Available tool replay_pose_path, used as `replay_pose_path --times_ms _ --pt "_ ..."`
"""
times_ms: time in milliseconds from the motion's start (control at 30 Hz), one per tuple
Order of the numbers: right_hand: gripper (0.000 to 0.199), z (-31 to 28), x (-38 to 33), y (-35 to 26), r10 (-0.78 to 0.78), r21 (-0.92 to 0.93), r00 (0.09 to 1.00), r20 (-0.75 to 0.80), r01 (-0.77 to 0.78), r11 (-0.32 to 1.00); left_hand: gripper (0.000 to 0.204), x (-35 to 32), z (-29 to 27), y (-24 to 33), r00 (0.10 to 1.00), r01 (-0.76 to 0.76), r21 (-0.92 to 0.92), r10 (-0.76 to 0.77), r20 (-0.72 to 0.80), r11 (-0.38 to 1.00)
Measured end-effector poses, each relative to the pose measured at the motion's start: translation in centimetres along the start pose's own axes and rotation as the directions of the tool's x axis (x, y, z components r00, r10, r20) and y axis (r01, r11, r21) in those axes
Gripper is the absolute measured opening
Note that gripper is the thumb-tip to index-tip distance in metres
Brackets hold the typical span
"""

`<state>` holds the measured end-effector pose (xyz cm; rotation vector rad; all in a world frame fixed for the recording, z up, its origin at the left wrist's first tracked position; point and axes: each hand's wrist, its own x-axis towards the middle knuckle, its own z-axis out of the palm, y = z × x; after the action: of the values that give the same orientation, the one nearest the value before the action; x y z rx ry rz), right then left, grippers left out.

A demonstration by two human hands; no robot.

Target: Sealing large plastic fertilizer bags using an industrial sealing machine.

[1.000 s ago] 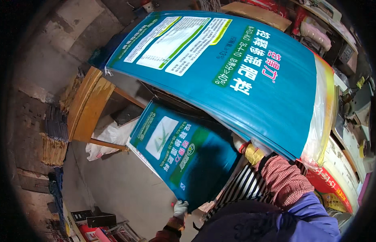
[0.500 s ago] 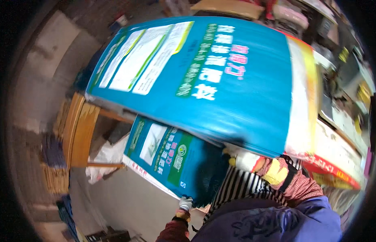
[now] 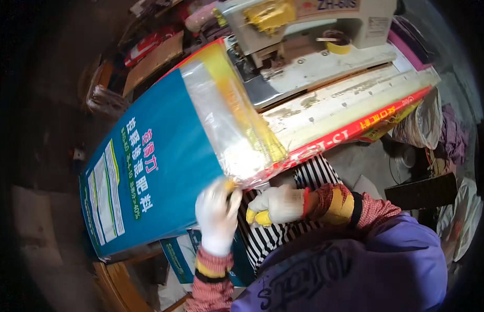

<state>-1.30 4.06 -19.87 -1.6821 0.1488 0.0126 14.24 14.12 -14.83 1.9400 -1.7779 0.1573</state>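
Observation:
A stack of large teal printed sacks point(image 3: 169, 156) lies to the left of a sewing machine point(image 3: 325, 52); its clear plastic edge meets a yellow and red printed sheet point(image 3: 247, 125). My left hand point(image 3: 217, 216), in a white knitted glove, is at the near corner of the top sack, its fingers smeared by motion. Beside it, my right hand point(image 3: 278, 205), gloved in white with yellow fingertips, is closed with the fingers curled. What it holds, if anything, is hidden. Another teal sack point(image 3: 179, 255) hangs lower down, partly behind my left forearm.
The machine stands on a worn white table point(image 3: 325, 106) edged with a red and yellow printed strip. A yellow tape roll point(image 3: 338, 47) rests on the machine bed. Wooden furniture point(image 3: 120, 291) is below left, and a dark board point(image 3: 421, 190) is at the right.
My view has swung right, bringing the sewing machine into sight. My left hand has come up from the lower sack to the top sack's corner. My right hand is now beside it.

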Motion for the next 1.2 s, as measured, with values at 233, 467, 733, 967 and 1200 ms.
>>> replay_pose_path --times_ms 233,467,733,967,1200 --pt "0.016 -3.2 -3.6 -1.0 0.033 0.474 0.958 -0.284 0.111 0.873 0.008 5.9 0.2 0.6 0.966 0.151 0.008 -0.150 0.212 0.988" --pt "0.023 -5.9 1.9 -0.2 0.090 0.193 0.780 -0.619 0.040 0.980 0.016 1.9 -1.1 2.8 0.973 0.113 -0.032 -0.104 0.205 0.993" --pt "0.027 -7.5 1.6 -0.9 0.170 0.472 0.696 -0.697 0.268 0.840 0.028 5.2 3.1 -1.4 0.963 0.253 -0.018 -0.250 0.098 0.967" --pt "0.062 -8.4 1.5 -3.6 0.267 -0.085 0.879 -0.394 -0.324 0.942 0.002 3.6 -1.5 0.9 0.971 -0.206 0.254 0.166 0.173 0.945" --pt "0.046 -6.6 3.0 -5.0 0.102 -0.199 0.882 -0.461 -0.215 0.956 0.008 2.0 -2.5 2.0 0.969 -0.017 -0.126 0.048 0.241 0.992"
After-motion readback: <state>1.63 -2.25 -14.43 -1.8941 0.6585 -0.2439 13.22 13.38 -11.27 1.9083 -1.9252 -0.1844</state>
